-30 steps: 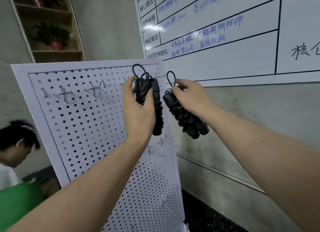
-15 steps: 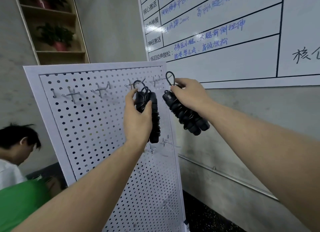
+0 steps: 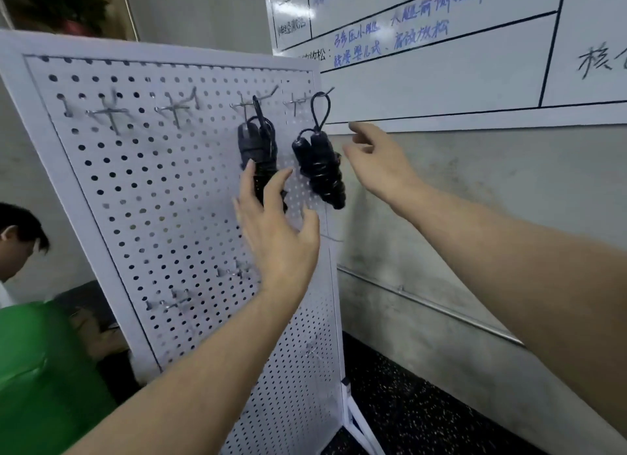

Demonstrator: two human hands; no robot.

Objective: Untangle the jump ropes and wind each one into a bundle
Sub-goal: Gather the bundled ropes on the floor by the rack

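Two black jump ropes, each wound into a bundle, hang by a cord loop from metal hooks near the top right of a white pegboard (image 3: 142,190). The left bundle (image 3: 256,146) hangs from the third hook. The right bundle (image 3: 320,164) hangs from the hook at the board's right edge. My left hand (image 3: 274,224) is just below the left bundle, fingers spread, fingertips close to its lower part and holding nothing. My right hand (image 3: 376,159) is open to the right of the right bundle, a little apart from it.
Two bare hooks (image 3: 112,113) stand out on the pegboard's upper left, more lower down. A whiteboard (image 3: 441,64) with handwriting hangs on the grey wall behind. A person in green (image 3: 30,353) crouches at lower left. The pegboard's white foot (image 3: 356,417) rests on dark speckled floor.
Both hands have let go of the bundles, which now hang from the hooks. My left hand dropped below its bundle; my right hand drew back to the right.
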